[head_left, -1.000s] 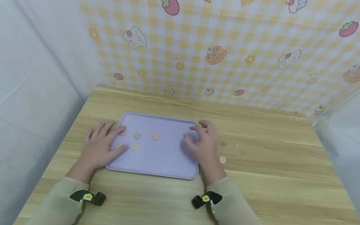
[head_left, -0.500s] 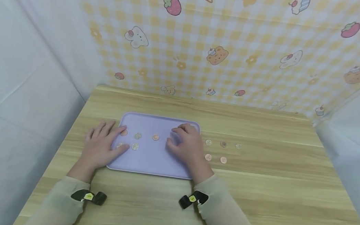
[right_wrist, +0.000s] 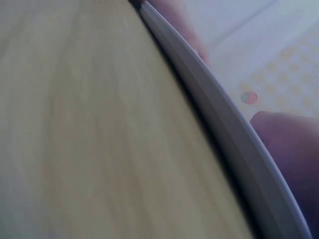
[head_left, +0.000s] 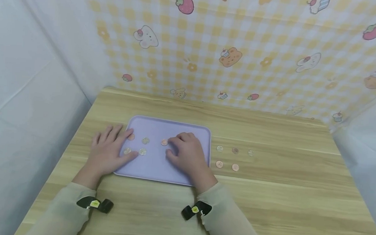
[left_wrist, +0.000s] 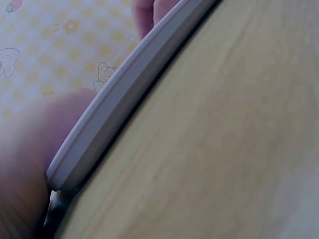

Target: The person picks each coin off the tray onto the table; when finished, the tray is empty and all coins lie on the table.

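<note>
- My right hand [head_left: 188, 155] was over the middle of the purple tray [head_left: 163, 168], its fingers bent and the thumb parted from the forefinger. I saw nothing in its grasp, though its underside was hidden.
- The forefinger's tip was right beside the rightmost copper coin [head_left: 164, 142] in the tray; I could not tell whether it touched. The thumb was nearer to me, apart from that coin.
- My left hand [head_left: 105, 153] was spread across the tray's left edge and gripped no coin. Its forefinger tip was at the far-left copper coin [head_left: 131, 137], with touching or not unclear, and its thumb tip was just left of a silver coin [head_left: 142, 151].
- Another silver coin, the near-left one [head_left: 127, 150], lay between that thumb and forefinger. The fifth coin, a dull silver one [head_left: 146, 140], lay in the far row, left of the coin by my right hand.
- To the right of the tray, on the wooden worktop [head_left: 287, 184], five more coins [head_left: 219, 164] lay in two rows, three far and two near.
- I judged the step in hand to be dealing with one coin in the tray, the left hand likely steadying it.
- The next move seemed to call for bringing the thumb to the forefinger, to pinch that thin, flat coin by its rim without nudging its neighbours.
</note>
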The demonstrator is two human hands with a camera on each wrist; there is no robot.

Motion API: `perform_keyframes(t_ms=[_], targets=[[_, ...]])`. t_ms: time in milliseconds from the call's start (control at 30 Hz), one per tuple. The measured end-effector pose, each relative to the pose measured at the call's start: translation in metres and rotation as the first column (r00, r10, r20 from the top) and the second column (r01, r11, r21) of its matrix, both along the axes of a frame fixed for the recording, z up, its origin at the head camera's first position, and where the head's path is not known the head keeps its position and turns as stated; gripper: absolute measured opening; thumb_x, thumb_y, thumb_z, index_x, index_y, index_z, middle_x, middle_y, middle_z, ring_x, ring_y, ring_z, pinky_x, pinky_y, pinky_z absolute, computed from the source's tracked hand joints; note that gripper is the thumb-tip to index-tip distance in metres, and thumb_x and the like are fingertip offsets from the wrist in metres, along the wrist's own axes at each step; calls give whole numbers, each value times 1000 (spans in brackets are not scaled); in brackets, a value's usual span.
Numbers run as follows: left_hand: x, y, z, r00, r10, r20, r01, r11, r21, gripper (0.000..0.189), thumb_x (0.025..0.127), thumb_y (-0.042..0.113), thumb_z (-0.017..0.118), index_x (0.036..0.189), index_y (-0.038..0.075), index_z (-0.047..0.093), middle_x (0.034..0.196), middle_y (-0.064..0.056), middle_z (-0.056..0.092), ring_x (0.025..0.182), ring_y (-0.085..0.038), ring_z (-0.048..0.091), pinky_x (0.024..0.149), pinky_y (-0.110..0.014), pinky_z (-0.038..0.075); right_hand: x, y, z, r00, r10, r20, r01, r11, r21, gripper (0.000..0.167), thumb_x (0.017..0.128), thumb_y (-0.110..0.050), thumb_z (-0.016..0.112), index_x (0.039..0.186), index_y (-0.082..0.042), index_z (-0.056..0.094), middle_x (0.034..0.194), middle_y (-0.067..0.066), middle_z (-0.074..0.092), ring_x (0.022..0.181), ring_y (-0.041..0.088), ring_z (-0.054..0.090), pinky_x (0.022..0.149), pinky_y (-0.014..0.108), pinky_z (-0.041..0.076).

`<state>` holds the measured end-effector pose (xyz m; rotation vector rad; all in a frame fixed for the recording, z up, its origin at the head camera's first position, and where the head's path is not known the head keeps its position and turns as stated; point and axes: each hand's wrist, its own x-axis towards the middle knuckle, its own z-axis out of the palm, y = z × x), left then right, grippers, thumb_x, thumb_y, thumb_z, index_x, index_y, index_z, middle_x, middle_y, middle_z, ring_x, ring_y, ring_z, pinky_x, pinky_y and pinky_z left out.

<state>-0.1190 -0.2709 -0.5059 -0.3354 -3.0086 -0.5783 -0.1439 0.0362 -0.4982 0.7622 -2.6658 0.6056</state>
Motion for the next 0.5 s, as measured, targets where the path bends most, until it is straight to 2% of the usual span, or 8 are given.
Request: perform_keyframes(t_ms=[133,233,333,500], targets=[[-1,1,-1,1000,-2,-2,2,1000,-7,91,94,73,63,165,20,41,173,-23,23,157,-54,12,118,-79,0,4,-11,1,998,-37,53,33,997,67,38,95,-43,71,129,-25,78,118,3,65,111,26,58,94,46,49],[-1,1,-1,1000,-5,-11,5,1000,-3,91,94,72,64,165,20,41,172,-23,24,157,-54,13,117,-79,1,6,-16,1,995,-70,64,65,995,74,35,98,-42,71,127,-25,79,118,3,64,110,25,56,92,45,48],[0,1,-1,1000,-5,-14,5,1000,-2,90,94,71,64,164,20,42,172,-23,25,157,-54,13,117,-79,2,7,-18,1,994,-91,63,90,995,33,26,98,-39,74,119,-25,81,117,3,65,109,25,57,91,44,49],[1,2,0,1000,-1,-13,1,1000,0,89,94,72,64,164,21,43,172,-23,25,157,-53,13,118,-79,1,8,-20,2,984,-86,154,101,991,-93,16,96,-34,80,109,-24,83,120,3,64,116,26,54,98,48,45]])
